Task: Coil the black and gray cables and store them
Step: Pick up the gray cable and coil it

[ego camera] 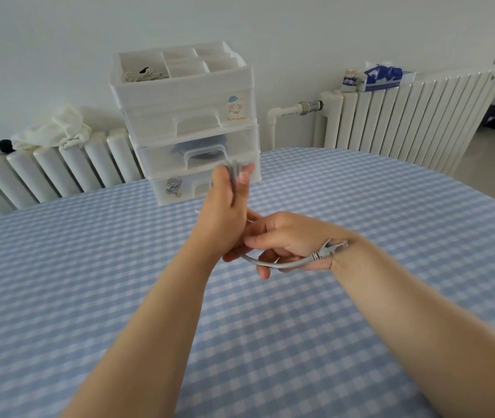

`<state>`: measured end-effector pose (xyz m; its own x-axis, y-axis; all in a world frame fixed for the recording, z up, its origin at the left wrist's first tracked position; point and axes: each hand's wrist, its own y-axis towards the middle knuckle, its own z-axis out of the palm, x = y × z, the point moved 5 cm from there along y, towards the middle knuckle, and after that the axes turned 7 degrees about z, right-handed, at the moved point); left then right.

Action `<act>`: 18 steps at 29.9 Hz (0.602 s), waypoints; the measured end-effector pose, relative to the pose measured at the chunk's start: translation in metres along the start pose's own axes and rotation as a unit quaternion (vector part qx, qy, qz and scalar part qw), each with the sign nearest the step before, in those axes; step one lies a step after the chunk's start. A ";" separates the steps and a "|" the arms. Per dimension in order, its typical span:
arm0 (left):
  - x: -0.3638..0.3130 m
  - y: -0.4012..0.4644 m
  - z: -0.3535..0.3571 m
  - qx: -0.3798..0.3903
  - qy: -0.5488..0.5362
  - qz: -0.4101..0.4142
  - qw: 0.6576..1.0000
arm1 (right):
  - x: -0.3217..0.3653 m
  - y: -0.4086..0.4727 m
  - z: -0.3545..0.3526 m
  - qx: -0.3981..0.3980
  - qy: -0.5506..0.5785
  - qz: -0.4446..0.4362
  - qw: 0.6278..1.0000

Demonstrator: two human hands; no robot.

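My left hand [225, 206] is raised above the table and grips several bunched loops of the gray cable [273, 263], whose loop tops stick out above its fingers. My right hand [282, 241] sits just right of it and holds the cable's loose end. That end curves under the palm, and its clear plug [332, 247] lies against my right wrist. A white drawer unit [189, 122] stands behind the hands; its open top tray holds a pale coiled cord and a dark plug [143, 74]. The middle drawer shows a dark shape inside. I see no black cable on the table.
The table [89, 282] has a blue and white checked cloth. White radiators stand behind it on the left [53, 173] and right [406, 116]. A white cloth [56, 128] lies on the left radiator; a blue tissue box [383, 76] and a small jar sit on the right one.
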<state>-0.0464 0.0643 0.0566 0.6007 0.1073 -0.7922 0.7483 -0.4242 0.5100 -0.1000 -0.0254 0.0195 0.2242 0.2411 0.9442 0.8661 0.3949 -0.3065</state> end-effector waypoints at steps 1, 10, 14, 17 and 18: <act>0.001 -0.001 0.003 0.025 0.045 0.018 0.999 | -0.002 0.000 0.000 0.011 0.030 0.020 0.999; 0.015 -0.003 0.007 0.096 0.137 0.008 0.986 | -0.005 -0.009 -0.022 0.148 0.273 0.049 0.949; 0.024 -0.002 -0.001 0.074 0.206 -0.032 0.975 | 0.003 -0.024 -0.060 0.002 0.359 -0.063 0.931; 0.023 -0.003 0.008 0.103 0.134 -0.076 0.983 | 0.013 -0.027 -0.061 -0.107 0.315 -0.107 0.937; 0.021 -0.005 0.012 0.117 0.059 -0.093 0.987 | 0.015 -0.024 -0.061 -0.143 0.324 -0.116 0.928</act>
<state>-0.0408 0.0581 0.0338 0.4973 0.3015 -0.8135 0.7718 -0.5821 0.2560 -0.0898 -0.0852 0.0480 0.1594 -0.4417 0.8829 0.9868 0.0963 -0.1300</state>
